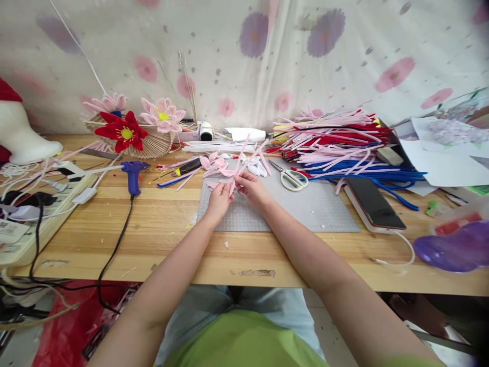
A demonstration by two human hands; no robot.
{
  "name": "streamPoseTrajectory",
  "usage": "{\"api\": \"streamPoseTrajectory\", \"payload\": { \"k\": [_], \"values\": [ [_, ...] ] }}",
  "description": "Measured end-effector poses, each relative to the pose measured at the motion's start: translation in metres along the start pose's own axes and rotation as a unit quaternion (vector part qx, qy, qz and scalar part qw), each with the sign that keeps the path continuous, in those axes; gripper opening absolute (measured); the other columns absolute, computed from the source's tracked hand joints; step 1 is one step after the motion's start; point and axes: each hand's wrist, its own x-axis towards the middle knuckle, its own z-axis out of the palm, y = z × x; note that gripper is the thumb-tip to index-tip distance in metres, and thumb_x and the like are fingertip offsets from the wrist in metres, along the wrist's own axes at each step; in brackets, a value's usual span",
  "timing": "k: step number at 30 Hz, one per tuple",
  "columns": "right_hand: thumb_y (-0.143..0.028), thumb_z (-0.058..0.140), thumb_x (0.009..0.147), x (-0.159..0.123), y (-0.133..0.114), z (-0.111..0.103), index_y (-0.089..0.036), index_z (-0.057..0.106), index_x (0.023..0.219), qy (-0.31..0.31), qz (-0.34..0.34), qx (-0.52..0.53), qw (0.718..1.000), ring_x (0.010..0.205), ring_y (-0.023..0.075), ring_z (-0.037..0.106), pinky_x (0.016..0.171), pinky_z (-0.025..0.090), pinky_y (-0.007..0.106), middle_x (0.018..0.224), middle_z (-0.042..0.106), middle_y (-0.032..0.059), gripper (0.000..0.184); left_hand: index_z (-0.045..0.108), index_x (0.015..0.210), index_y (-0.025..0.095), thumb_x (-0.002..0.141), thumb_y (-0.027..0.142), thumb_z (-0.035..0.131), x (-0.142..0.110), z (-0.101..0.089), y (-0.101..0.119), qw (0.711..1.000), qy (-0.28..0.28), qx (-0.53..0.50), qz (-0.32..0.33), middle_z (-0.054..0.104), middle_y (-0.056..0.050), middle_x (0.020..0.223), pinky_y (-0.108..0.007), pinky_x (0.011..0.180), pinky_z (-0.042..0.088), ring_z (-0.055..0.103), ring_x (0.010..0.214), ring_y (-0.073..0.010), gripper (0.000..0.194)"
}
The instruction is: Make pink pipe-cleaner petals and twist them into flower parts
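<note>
Over the grey cutting mat (305,214), my left hand (220,201) and my right hand (250,187) meet, both pinching pink pipe cleaners (241,155). Two long ends stick up and away from the fingers. Exactly how the strands cross between the fingertips is hidden. Just behind my hands lie pink pipe-cleaner petals (214,164) and white petals (256,166). To the right of them rest scissors (292,179) with pale handles. A utility knife (187,166) lies to the left, among loose pink and blue stems.
A blue glue gun (133,176) stands at the left, its black cord hanging over the table edge. Pipe cleaners (328,137) are heaped at the back right. A phone (376,204) lies at the right. Finished flowers (126,133) and a power strip (57,204) are on the left.
</note>
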Motion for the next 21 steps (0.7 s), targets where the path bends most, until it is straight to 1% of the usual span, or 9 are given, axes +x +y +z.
{"api": "streamPoseTrajectory", "payload": {
  "k": [2, 3, 6, 9, 11, 12, 14, 17, 21],
  "values": [
    [-0.046, 0.069, 0.061, -0.001, -0.003, -0.002, -0.017, 0.051, 0.067, -0.022, 0.007, -0.04, 0.999, 0.048, 0.0056, 0.036, 0.045, 0.027, 0.021, 0.054, 0.043, -0.0057, 0.034, 0.052, 0.063, 0.016, 0.079, 0.034, 0.056, 0.001, -0.002, -0.003, 1.0, 0.004, 0.015, 0.012, 0.048, 0.003, 0.049, -0.019, 0.044, 0.029, 0.04, 0.043, -0.0063, 0.025],
    [-0.047, 0.068, 0.061, 0.0, -0.003, -0.003, -0.017, 0.052, 0.067, -0.024, 0.005, -0.058, 0.998, 0.047, 0.0055, 0.035, 0.045, 0.028, 0.021, 0.053, 0.043, -0.0057, 0.034, 0.052, 0.063, 0.016, 0.079, 0.034, 0.056, 0.002, -0.003, -0.005, 1.0, -0.002, 0.022, 0.014, 0.049, 0.003, 0.05, -0.019, 0.045, 0.03, 0.04, 0.043, -0.0066, 0.025],
    [-0.047, 0.068, 0.06, 0.002, 0.0, -0.007, -0.017, 0.053, 0.069, -0.002, 0.001, -0.074, 0.997, 0.049, 0.0062, 0.039, 0.045, 0.031, 0.021, 0.055, 0.046, -0.0051, 0.035, 0.052, 0.063, 0.017, 0.079, 0.036, 0.055, 0.008, -0.006, -0.011, 0.998, -0.018, 0.055, 0.03, 0.049, 0.002, 0.051, -0.02, 0.046, 0.032, 0.04, 0.044, -0.0074, 0.025],
    [-0.048, 0.069, 0.057, 0.007, 0.007, -0.009, -0.018, 0.053, 0.075, 0.031, -0.002, -0.04, 0.999, 0.058, 0.0084, 0.047, 0.049, 0.038, 0.021, 0.064, 0.052, -0.0034, 0.038, 0.054, 0.065, 0.017, 0.08, 0.036, 0.053, 0.018, -0.008, -0.018, 0.986, 0.005, 0.133, 0.102, 0.05, 0.002, 0.052, -0.02, 0.05, 0.033, 0.043, 0.048, -0.0085, 0.024],
    [-0.049, 0.069, 0.056, 0.01, 0.013, -0.01, -0.018, 0.052, 0.076, 0.048, -0.008, -0.019, 0.999, 0.06, 0.0093, 0.049, 0.05, 0.04, 0.022, 0.065, 0.053, -0.003, 0.04, 0.054, 0.067, 0.017, 0.082, 0.036, 0.05, 0.024, -0.009, -0.021, 0.973, 0.022, 0.178, 0.146, 0.05, 0.003, 0.053, -0.02, 0.052, 0.035, 0.045, 0.05, -0.0089, 0.024],
    [-0.049, 0.069, 0.056, 0.012, 0.014, -0.011, -0.018, 0.052, 0.075, 0.051, -0.009, -0.014, 0.999, 0.06, 0.0095, 0.049, 0.05, 0.041, 0.022, 0.064, 0.053, -0.0031, 0.04, 0.054, 0.067, 0.017, 0.082, 0.036, 0.049, 0.026, -0.009, -0.021, 0.97, 0.025, 0.185, 0.155, 0.05, 0.003, 0.054, -0.02, 0.052, 0.035, 0.046, 0.051, -0.0088, 0.025],
    [-0.048, 0.07, 0.057, 0.014, 0.016, -0.012, -0.018, 0.053, 0.075, 0.049, -0.011, -0.007, 0.999, 0.06, 0.0098, 0.049, 0.05, 0.041, 0.022, 0.063, 0.053, -0.003, 0.038, 0.053, 0.068, 0.017, 0.083, 0.038, 0.047, 0.028, -0.008, -0.022, 0.974, 0.019, 0.172, 0.148, 0.051, 0.003, 0.053, -0.02, 0.05, 0.035, 0.046, 0.048, -0.0084, 0.026],
    [-0.045, 0.071, 0.057, 0.015, 0.016, -0.013, -0.018, 0.054, 0.074, 0.049, -0.018, 0.013, 0.999, 0.062, 0.0101, 0.05, 0.05, 0.041, 0.021, 0.065, 0.054, -0.0025, 0.036, 0.053, 0.068, 0.017, 0.083, 0.042, 0.046, 0.025, -0.008, -0.021, 0.984, -0.005, 0.143, 0.11, 0.052, 0.003, 0.049, -0.02, 0.042, 0.031, 0.042, 0.039, -0.0071, 0.03],
    [-0.043, 0.072, 0.057, 0.015, 0.016, -0.013, -0.018, 0.056, 0.073, 0.045, -0.014, 0.038, 0.998, 0.063, 0.0098, 0.051, 0.05, 0.041, 0.021, 0.068, 0.056, -0.0019, 0.034, 0.055, 0.066, 0.016, 0.08, 0.044, 0.049, 0.021, -0.01, -0.019, 0.991, -0.025, 0.108, 0.082, 0.055, 0.002, 0.048, -0.019, 0.036, 0.027, 0.038, 0.033, -0.006, 0.032]
  ]
}}
